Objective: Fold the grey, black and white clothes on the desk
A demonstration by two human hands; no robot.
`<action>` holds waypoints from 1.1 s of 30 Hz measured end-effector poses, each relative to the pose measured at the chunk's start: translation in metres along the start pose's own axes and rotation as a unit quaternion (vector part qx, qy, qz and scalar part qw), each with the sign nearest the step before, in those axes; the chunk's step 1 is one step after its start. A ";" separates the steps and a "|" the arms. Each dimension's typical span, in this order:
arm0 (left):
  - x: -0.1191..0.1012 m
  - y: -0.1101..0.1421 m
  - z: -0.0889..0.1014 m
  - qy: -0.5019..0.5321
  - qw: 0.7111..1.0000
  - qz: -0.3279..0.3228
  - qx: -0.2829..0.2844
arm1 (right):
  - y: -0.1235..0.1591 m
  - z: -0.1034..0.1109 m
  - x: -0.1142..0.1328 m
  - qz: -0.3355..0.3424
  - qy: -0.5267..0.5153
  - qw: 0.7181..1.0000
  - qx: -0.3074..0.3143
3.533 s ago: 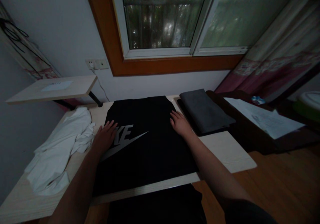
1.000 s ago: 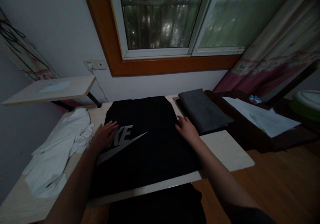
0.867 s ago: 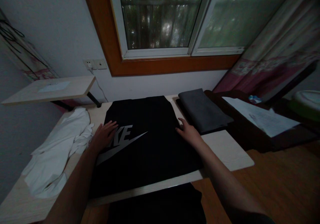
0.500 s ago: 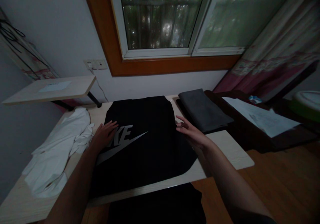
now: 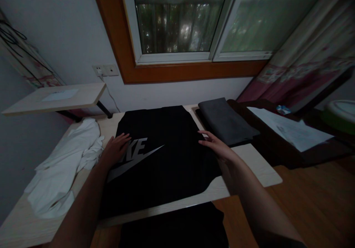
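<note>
A black shirt with a grey swoosh and partly covered lettering lies spread on the pale wooden table. My left hand rests flat on its left side, fingers stretched out over the lettering. At the shirt's right edge is my right hand, thumb and fingers around the fabric there; part of the grip is hidden. Left of my left forearm, a crumpled white garment lies on the table.
A folded dark grey cloth sits at the table's back right. Papers lie on a dark surface farther right. A small raised shelf stands at the back left. Behind are the wall and a window.
My right hand has shifted slightly to the right, and the shirt's right edge has moved outward with it. My left hand has stayed in place.
</note>
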State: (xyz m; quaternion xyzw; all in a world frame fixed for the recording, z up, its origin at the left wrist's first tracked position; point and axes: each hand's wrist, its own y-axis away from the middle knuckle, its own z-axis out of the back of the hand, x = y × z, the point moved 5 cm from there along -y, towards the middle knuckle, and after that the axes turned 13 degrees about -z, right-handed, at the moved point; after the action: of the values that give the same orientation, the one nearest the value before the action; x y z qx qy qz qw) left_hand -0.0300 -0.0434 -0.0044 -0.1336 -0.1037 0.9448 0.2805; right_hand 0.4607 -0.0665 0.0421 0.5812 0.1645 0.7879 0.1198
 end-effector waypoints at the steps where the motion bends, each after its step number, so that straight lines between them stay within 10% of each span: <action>1: 0.000 0.000 0.000 -0.001 1.000 0.001 0.000 | 0.000 0.003 0.001 0.013 0.001 1.000 -0.008; 13: 0.002 0.001 -0.002 -0.005 1.000 -0.001 0.004 | 0.020 -0.003 0.008 0.026 0.038 0.992 0.114; 23: 0.002 0.001 -0.002 0.005 1.000 -0.003 -0.007 | 0.018 -0.007 0.039 -0.019 -0.088 0.993 0.073; 28: 0.002 0.001 -0.002 0.005 1.000 0.000 -0.003 | -0.002 -0.049 0.100 0.073 -0.057 0.991 0.091; 33: -0.003 0.000 0.002 0.009 1.000 0.002 -0.002 | -0.022 -0.138 0.159 0.206 0.014 0.970 0.128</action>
State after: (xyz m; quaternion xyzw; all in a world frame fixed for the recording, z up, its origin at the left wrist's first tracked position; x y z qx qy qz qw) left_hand -0.0279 -0.0451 -0.0013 -0.1426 -0.1025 0.9439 0.2798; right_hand 0.2817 -0.0023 0.1352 0.6019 0.1424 0.7760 -0.1233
